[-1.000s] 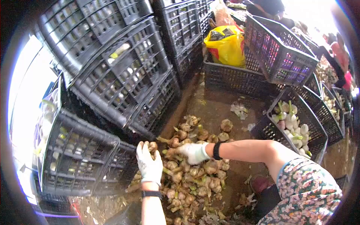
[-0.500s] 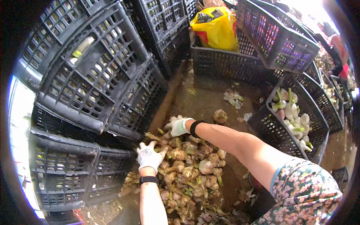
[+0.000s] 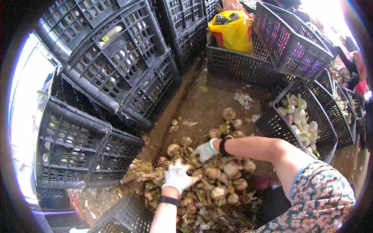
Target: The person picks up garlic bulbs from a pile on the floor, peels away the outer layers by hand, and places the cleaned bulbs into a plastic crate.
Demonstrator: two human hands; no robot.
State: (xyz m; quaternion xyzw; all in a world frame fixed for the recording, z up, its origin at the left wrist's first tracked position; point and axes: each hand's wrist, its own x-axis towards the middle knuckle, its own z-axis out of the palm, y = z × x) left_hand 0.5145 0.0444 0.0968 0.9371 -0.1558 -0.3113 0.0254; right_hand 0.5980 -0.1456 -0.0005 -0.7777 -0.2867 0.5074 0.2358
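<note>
A heap of brownish garlic bulbs (image 3: 211, 173) with stems and loose skins lies on the floor. My left hand (image 3: 179, 176), in a white glove with a black wristband, rests on the heap's left part, fingers spread. To its upper right, my right hand (image 3: 205, 150), also gloved, reaches into the bulbs; its fingertips are blurred by motion and partly lost among stems. A few bulbs (image 3: 229, 114) lie at the heap's far edge.
Stacked black crates (image 3: 116, 58) filled with bulbs rise on the left. At right, an open crate (image 3: 326, 128) holds cleaner white garlic (image 3: 301, 116). A yellow bag (image 3: 235, 33) sits in a crate at the back. Part of another crate (image 3: 126, 217) shows at bottom left.
Both hands have come nearer the body, and bulbs have shifted toward the right with them. The view has also moved, showing floor beyond the heap and a crate at bottom left.
</note>
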